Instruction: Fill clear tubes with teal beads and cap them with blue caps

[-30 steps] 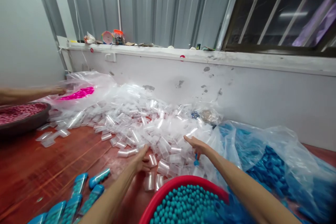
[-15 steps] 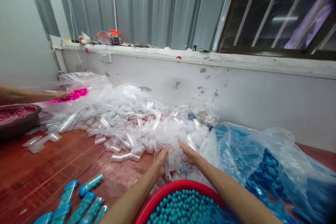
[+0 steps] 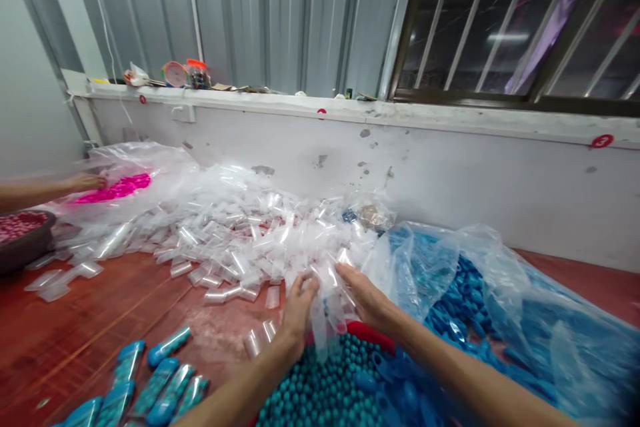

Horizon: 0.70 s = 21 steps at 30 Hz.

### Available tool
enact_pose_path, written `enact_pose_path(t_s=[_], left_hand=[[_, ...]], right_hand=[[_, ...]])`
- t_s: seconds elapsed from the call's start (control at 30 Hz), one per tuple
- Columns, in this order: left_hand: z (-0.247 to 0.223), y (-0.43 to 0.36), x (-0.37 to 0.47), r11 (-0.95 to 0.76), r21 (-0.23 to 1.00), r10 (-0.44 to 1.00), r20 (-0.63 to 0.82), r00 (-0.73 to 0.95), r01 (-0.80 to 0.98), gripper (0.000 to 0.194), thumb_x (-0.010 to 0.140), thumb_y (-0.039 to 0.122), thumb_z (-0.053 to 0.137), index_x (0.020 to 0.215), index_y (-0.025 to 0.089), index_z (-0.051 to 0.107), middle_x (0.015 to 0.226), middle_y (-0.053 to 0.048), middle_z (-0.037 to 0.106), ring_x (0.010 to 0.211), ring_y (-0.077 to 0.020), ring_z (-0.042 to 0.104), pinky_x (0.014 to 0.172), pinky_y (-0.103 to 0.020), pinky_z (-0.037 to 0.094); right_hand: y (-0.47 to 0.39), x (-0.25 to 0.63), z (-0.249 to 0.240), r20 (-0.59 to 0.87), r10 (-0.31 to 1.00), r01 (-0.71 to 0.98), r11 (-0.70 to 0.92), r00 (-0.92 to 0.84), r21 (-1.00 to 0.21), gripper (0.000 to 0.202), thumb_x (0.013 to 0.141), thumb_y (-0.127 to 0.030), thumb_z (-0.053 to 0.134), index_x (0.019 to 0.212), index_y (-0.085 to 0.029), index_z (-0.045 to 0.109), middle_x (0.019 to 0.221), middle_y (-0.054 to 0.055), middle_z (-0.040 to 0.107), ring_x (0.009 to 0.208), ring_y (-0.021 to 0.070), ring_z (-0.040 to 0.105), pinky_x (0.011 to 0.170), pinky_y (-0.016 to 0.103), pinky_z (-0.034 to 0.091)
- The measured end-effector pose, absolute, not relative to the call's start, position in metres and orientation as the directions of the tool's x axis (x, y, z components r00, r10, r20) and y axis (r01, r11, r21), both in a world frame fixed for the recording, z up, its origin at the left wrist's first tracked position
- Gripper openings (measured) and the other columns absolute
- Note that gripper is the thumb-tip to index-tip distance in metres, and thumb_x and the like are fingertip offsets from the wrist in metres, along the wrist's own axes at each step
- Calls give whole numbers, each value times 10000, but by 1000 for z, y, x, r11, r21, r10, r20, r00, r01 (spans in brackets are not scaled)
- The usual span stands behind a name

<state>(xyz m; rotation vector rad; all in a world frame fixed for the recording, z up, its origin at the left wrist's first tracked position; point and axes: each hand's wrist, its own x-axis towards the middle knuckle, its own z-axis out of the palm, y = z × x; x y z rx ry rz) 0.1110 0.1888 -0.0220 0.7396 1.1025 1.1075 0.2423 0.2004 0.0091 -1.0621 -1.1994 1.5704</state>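
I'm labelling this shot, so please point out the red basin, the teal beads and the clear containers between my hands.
Red basin (image 3: 373, 334): head view, on its far rim.
Teal beads (image 3: 317, 388): head view, middle of the visible beads.
Clear containers (image 3: 319, 321): head view, side of one.

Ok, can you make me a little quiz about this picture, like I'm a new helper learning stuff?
1. True or false: the teal balls are in a yellow basin.

2. Pick one: what colour are the small pieces beside the other person's hand?
a) green
b) bright pink
c) orange

3. What is between the left hand and the right hand?

Key:
1. False; the basin has a red rim.
2. b
3. Clear plastic containers.
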Motion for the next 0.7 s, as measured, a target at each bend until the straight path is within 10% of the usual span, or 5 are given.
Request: enact_pose_path(t_s=[0.43, 0.57, 0.7], left_hand=[[-41, 86, 82, -150, 919, 957, 43, 286, 364, 589, 670, 367, 605, 1238, 307, 463, 1391, -29, 320, 1281, -312, 242, 1057, -449, 196], [-21, 85, 75, -222, 889, 922, 56, 384, 402, 467, 689, 379, 588, 1153, 347, 546, 1272, -24, 489, 1193, -319, 386, 1021, -432, 271], [-12, 111, 58, -78, 928, 993, 41, 109, 365, 378, 742, 438, 488, 1063, 270, 599, 847, -51, 665, 784, -257, 597, 758, -366, 460]], right_hand=[[127, 277, 10, -104, 824, 409, 163, -558, -898, 605, 673, -156, 551, 1264, -223, 437, 1301, 30, 450, 1184, 230, 394, 1002, 338, 277], [165, 278, 36, -138, 841, 547, 208, -523, -811, 496, 695, -149, 486, 1186, -210, 525, 1140, 57, 570, 991, 226, 539, 880, 342, 403], [224, 273, 21, -287, 904, 713, 27, -317, -701, 327, 728, -205, 492, 1035, -181, 600, 857, 61, 633, 757, 213, 601, 721, 353, 474]])
